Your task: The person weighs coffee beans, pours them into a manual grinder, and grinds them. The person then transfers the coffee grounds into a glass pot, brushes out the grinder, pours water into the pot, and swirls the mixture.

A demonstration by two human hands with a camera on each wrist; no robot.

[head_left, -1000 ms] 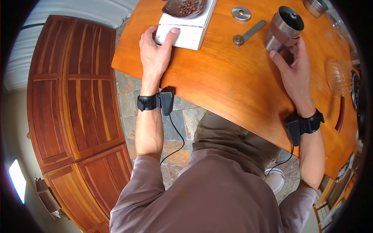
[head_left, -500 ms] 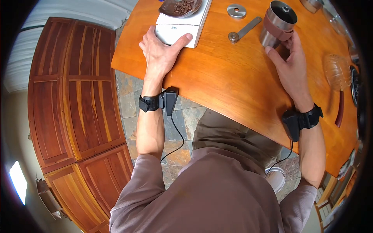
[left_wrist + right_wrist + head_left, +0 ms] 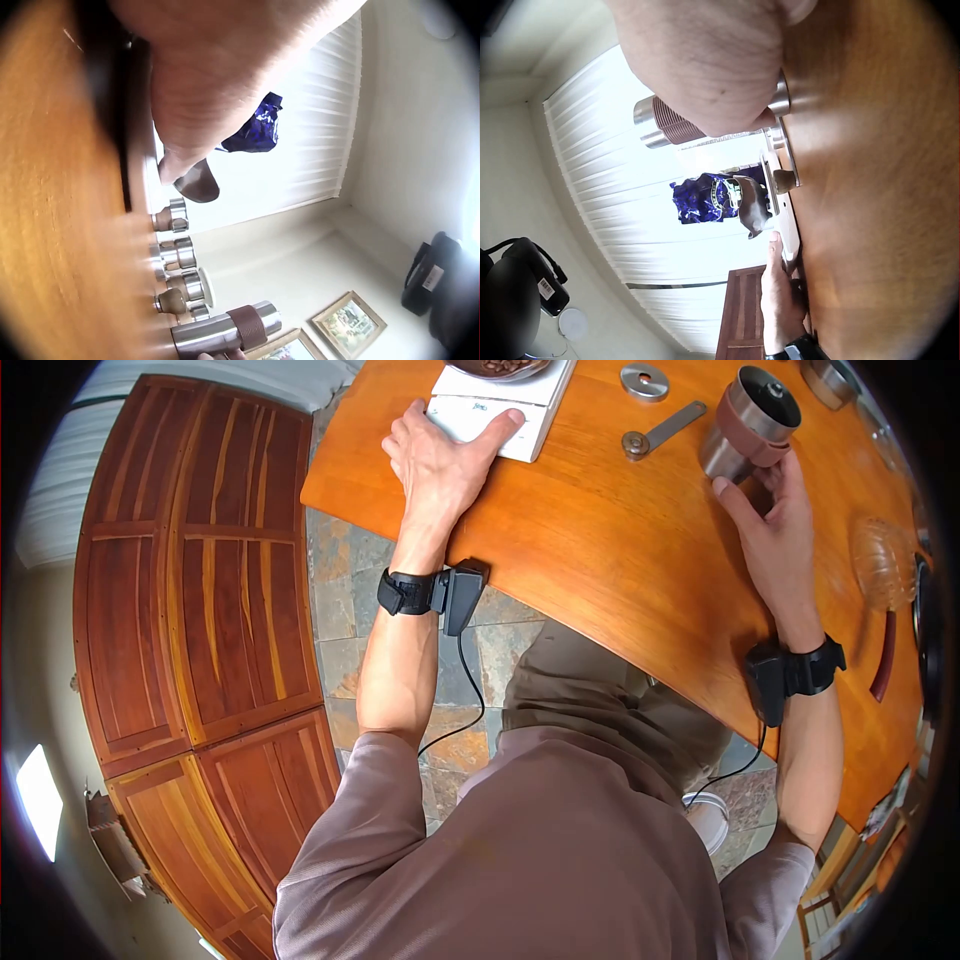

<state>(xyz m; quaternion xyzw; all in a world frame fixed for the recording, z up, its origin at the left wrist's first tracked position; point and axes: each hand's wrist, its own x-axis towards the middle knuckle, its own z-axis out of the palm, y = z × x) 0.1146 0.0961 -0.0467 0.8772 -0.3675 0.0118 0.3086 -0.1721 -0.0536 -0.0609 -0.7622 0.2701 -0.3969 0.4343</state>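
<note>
My left hand [image 3: 442, 468] rests at the front of a white kitchen scale [image 3: 545, 420]. Its thumb lies over the right part of the front panel, and the other fingers are at the left edge. On the scale sits a dark bowl [image 3: 751, 204] of coffee beans [image 3: 500, 366], cut off by the top of the head view. With fingers behind and thumb low in front, my right hand [image 3: 780, 535] holds a steel hand coffee grinder [image 3: 735, 445] with a brown band. The grinder stands upright, its top uncovered and a central shaft showing.
Between scale and grinder lie a crank handle [image 3: 675, 425] and a round steel lid [image 3: 644, 381] with a centre hole. A steel container [image 3: 830, 380] stands farther back. Right of my right hand is a clear ribbed object [image 3: 880, 560]. A shiny blue bag [image 3: 701, 199] stands behind the scale.
My left thumb has slid from the middle of the scale's front panel to its right side. My right hand keeps its hold on the grinder. The head view has shifted slightly.
</note>
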